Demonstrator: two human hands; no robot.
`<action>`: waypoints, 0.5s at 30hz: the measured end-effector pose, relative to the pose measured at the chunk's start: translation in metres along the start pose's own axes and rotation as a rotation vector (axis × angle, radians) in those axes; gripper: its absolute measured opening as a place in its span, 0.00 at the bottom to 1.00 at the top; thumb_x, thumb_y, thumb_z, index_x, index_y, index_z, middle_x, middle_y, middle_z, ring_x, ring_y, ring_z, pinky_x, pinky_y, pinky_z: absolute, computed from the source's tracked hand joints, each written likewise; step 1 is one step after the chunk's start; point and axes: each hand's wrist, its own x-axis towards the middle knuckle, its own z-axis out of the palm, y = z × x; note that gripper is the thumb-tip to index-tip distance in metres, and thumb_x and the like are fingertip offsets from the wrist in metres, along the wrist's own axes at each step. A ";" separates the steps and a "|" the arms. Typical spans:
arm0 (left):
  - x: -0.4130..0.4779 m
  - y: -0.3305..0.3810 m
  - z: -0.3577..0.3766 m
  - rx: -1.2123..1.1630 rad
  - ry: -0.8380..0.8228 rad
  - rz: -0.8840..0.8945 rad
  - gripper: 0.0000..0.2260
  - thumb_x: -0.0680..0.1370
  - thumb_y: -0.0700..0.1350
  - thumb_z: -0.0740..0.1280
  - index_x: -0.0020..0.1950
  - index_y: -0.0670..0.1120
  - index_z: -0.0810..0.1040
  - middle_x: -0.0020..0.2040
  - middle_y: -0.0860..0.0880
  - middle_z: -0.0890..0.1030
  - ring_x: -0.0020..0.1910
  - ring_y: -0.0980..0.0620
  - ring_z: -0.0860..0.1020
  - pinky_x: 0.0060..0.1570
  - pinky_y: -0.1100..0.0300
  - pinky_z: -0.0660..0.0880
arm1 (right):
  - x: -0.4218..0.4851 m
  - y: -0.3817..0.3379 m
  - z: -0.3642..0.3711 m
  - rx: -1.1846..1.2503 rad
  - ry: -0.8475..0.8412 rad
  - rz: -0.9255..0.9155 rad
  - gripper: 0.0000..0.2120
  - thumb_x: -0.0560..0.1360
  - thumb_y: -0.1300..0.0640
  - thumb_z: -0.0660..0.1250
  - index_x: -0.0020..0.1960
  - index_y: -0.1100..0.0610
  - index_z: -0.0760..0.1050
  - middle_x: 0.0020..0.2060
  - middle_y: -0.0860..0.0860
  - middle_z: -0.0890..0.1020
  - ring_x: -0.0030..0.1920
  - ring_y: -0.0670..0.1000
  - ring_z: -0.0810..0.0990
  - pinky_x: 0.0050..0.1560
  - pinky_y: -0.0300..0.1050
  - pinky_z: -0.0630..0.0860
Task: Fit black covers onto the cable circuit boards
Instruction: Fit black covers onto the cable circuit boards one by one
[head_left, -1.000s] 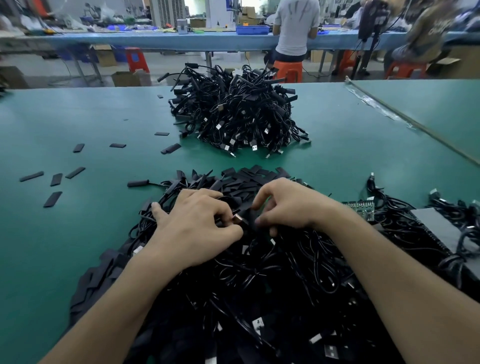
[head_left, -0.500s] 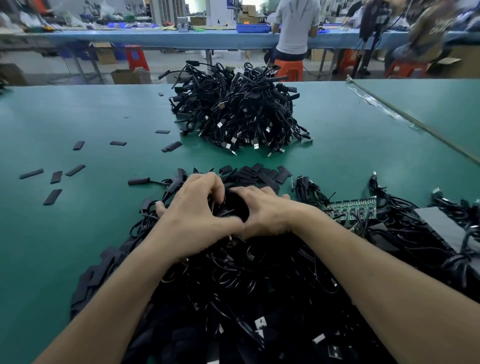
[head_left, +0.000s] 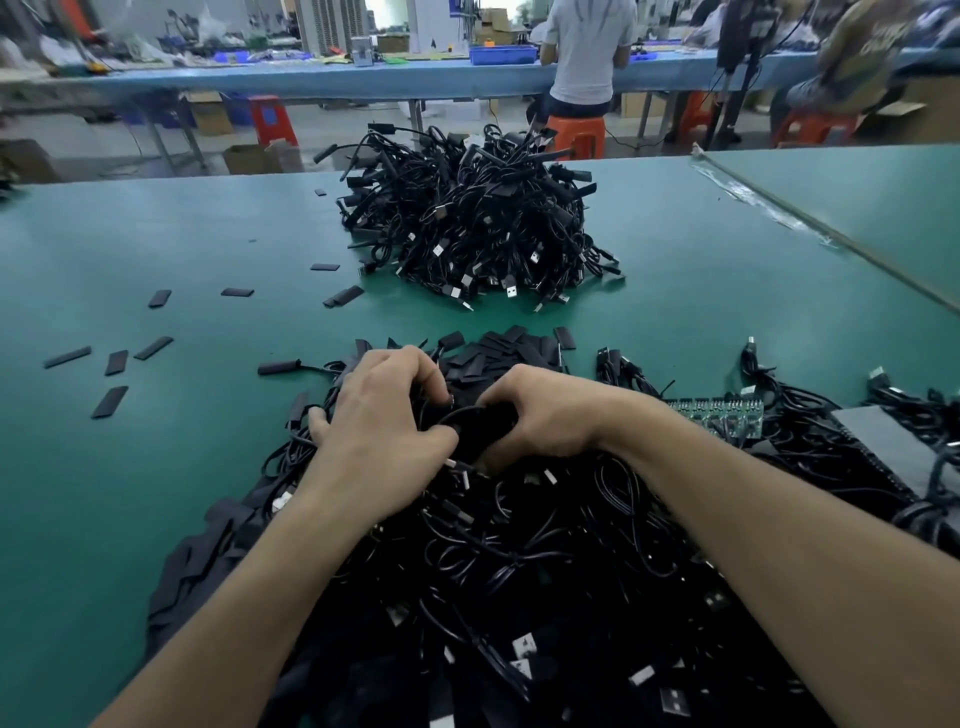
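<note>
My left hand (head_left: 382, 421) and my right hand (head_left: 545, 410) meet over a big near pile of black cables (head_left: 519, 571). Both hands are closed on one black cable with a cover (head_left: 480, 423) held between them; its board end is hidden by my fingers. A heap of loose black covers (head_left: 511, 345) lies just beyond my hands. A green circuit board panel (head_left: 719, 415) lies to the right of my right wrist.
A second pile of cables (head_left: 483, 223) sits further back on the green table (head_left: 156, 467). Loose black covers (head_left: 115, 361) are scattered on the left. A grey pad (head_left: 883, 441) lies at the right. People sit at a blue bench behind.
My hands have come together and moved slightly away from me, closing tighter on the cable and cover. The green board panel is more exposed at the right.
</note>
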 end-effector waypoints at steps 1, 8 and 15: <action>0.000 0.000 0.000 0.002 -0.003 0.004 0.13 0.69 0.40 0.71 0.40 0.56 0.71 0.50 0.62 0.71 0.54 0.53 0.70 0.66 0.33 0.64 | -0.001 0.002 -0.002 0.044 0.007 0.010 0.08 0.66 0.53 0.80 0.40 0.49 0.82 0.35 0.47 0.85 0.34 0.44 0.81 0.42 0.43 0.78; 0.001 -0.003 -0.002 -0.001 -0.008 -0.007 0.12 0.70 0.39 0.70 0.40 0.55 0.71 0.53 0.60 0.72 0.56 0.54 0.70 0.67 0.36 0.64 | -0.006 0.017 -0.016 0.119 0.105 0.112 0.12 0.66 0.51 0.81 0.41 0.58 0.84 0.27 0.46 0.80 0.27 0.44 0.76 0.32 0.38 0.71; 0.001 -0.004 -0.002 0.011 -0.012 0.003 0.13 0.72 0.38 0.68 0.40 0.56 0.71 0.56 0.58 0.72 0.59 0.54 0.70 0.69 0.33 0.61 | -0.017 0.021 -0.024 -0.209 0.231 0.260 0.07 0.66 0.48 0.79 0.37 0.46 0.82 0.34 0.43 0.82 0.39 0.45 0.81 0.43 0.41 0.75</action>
